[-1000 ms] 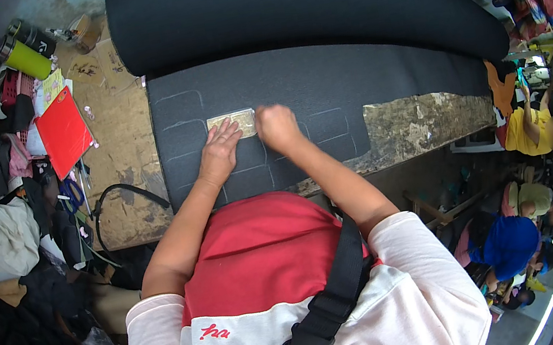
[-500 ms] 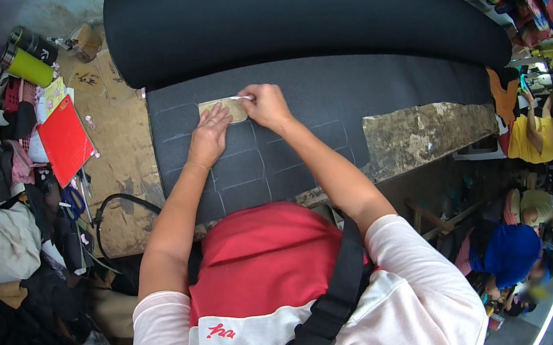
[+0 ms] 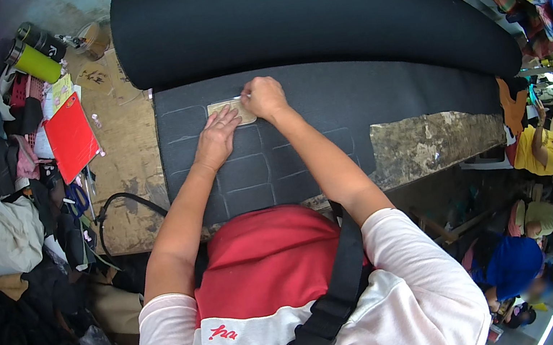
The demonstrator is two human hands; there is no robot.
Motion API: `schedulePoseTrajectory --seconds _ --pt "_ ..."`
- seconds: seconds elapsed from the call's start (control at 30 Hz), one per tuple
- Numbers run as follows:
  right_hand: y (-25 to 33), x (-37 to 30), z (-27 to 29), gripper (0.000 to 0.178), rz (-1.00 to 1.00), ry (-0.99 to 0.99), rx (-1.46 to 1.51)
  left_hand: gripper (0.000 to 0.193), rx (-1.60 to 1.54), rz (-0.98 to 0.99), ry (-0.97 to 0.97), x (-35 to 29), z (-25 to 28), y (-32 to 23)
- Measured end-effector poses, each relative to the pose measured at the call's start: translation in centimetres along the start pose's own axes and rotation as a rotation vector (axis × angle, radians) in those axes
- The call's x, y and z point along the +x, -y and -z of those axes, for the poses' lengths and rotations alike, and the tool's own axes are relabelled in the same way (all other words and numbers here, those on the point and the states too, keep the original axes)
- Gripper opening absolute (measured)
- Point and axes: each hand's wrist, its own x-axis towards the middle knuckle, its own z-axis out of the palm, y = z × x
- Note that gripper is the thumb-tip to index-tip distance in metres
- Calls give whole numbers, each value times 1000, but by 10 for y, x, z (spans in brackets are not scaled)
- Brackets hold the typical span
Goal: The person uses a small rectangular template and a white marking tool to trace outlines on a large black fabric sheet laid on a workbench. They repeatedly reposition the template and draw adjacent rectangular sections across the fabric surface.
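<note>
Head view: left hand (image 3: pixel 218 140) partly hides the tan template (image 3: pixel 247 113).

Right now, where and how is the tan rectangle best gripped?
Probably pinch the tan rectangle at its near right corner, from the near side: it lies flat on the black fabric, the left hand covers its left part, and the right hand is at its far right corner.

Two hands (image 3: pixel 218 140); one tan rectangular piece (image 3: pixel 247 114); one black roll (image 3: pixel 294 12); one red folder (image 3: pixel 72 139); two bottles (image 3: pixel 37 64).
</note>
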Motion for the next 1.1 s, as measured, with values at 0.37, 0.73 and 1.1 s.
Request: schedulePoseTrajectory --seconds 0.37,0.73,1.1 --pt "-8 -61 7 12 187 108 -135 28 136 37 136 14 11 -6" --pt "-64 -86 17 33 -237 -250 1128 31 -1263 950 -193 56 -10 -65" --pt "-117 -78 22 27 59 -6 745 30 44 9 -30 0 -65 -121"
